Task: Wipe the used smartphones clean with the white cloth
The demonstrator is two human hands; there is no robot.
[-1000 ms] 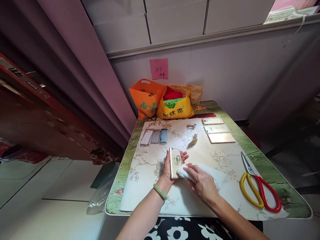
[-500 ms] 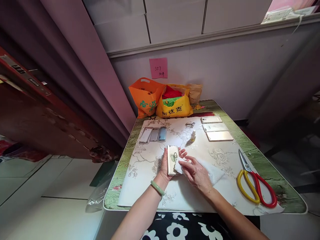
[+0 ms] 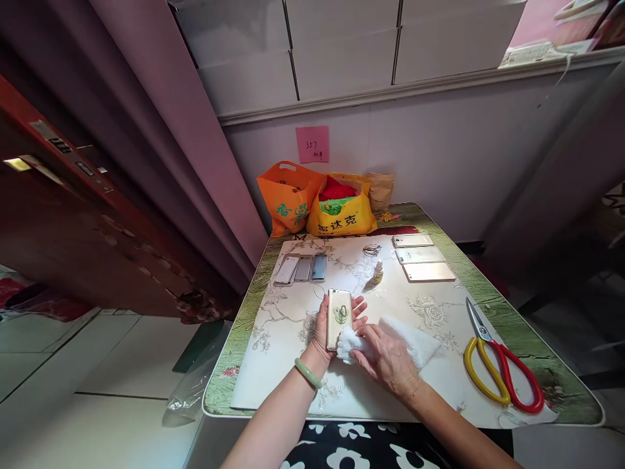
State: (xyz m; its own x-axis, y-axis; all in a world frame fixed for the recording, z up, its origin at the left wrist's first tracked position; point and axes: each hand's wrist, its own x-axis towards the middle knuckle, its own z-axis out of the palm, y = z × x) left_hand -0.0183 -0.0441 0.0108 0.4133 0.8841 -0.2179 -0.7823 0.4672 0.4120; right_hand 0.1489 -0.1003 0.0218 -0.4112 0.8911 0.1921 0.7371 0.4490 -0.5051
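Observation:
My left hand [image 3: 326,329] holds a gold phone [image 3: 338,317] with a green ring sticker on its back, upright above the table. A green bangle circles that wrist. My right hand [image 3: 385,358] grips a bunched white cloth [image 3: 349,343] pressed against the phone's lower edge. The cloth's loose end [image 3: 415,342] trails on the mat to the right.
A flowered white mat [image 3: 288,355] covers the green table. Three phones [image 3: 301,268] lie at back left, three gold ones [image 3: 420,256] at back right. A small bottle [image 3: 377,271], a metal ring [image 3: 372,249], red-and-yellow scissors [image 3: 495,365] and orange and yellow bags [image 3: 317,205] are around.
My right hand has slid the cloth from the phone's middle down to its lower edge. The left hand still holds the phone upright.

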